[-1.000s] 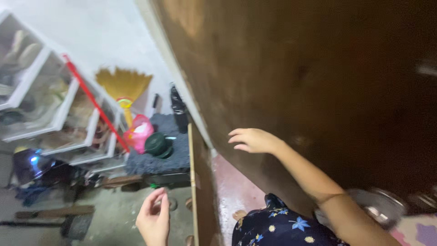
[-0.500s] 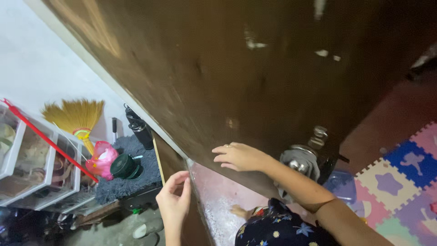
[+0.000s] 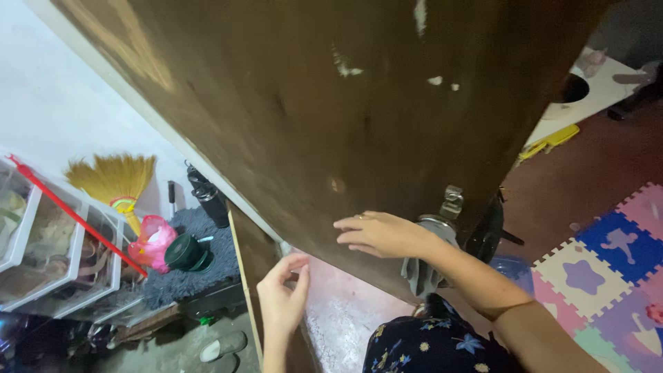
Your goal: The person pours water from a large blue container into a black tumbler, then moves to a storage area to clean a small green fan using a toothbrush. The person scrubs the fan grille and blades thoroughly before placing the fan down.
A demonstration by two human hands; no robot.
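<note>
A dark flowered garment (image 3: 428,342) is seen nearest, at the lower edge of the view. Just above it, the left hand (image 3: 283,297) is raised at the lower edge of the wooden door (image 3: 331,117); its fingers are lightly curled and its thumb and fingertips are set against the door's edge, nothing else being held. The right hand (image 3: 383,233) is laid flat against the face of the door, fingers stretched out and close together, just beside the metal door knob (image 3: 431,242). The door is stood tilted across most of the view. To the right, coloured foam floor mats (image 3: 594,269) are laid on the floor. To the left, farther off, a grey rug (image 3: 186,266) is seen with a pink bag (image 3: 153,240) and a dark round container (image 3: 185,252) on it, and a straw broom (image 3: 114,179) is leaned on the white wall (image 3: 62,103) behind clear plastic drawers (image 3: 48,242).
</note>
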